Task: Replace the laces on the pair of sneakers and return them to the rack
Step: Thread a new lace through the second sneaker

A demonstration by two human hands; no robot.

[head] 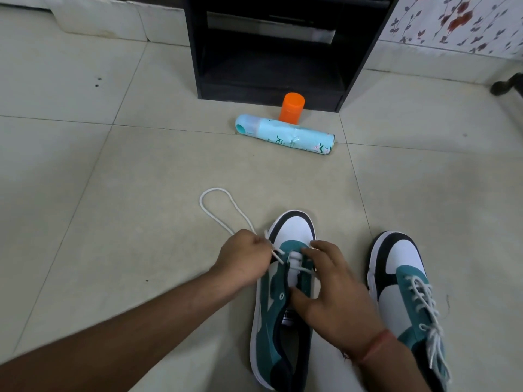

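Note:
Two teal, white and black sneakers stand on the tiled floor, toes pointing away from me. The left sneaker [271, 312] has only its lowest eyelets threaded with a white lace [218, 213]. My left hand [243, 260] pinches that lace beside the eyelets, and a long loop of it lies on the floor beyond. My right hand [331, 292] grips the sneaker's right side, thumb on the tongue. The right sneaker [402, 295] is fully laced and stands untouched to the right.
A black shoe rack [271, 52] stands against the far wall. In front of it a light blue spray can [285, 134] lies on its side, with an orange-capped container [291, 107] upright behind it. A dark object [506, 84] sits at the right edge.

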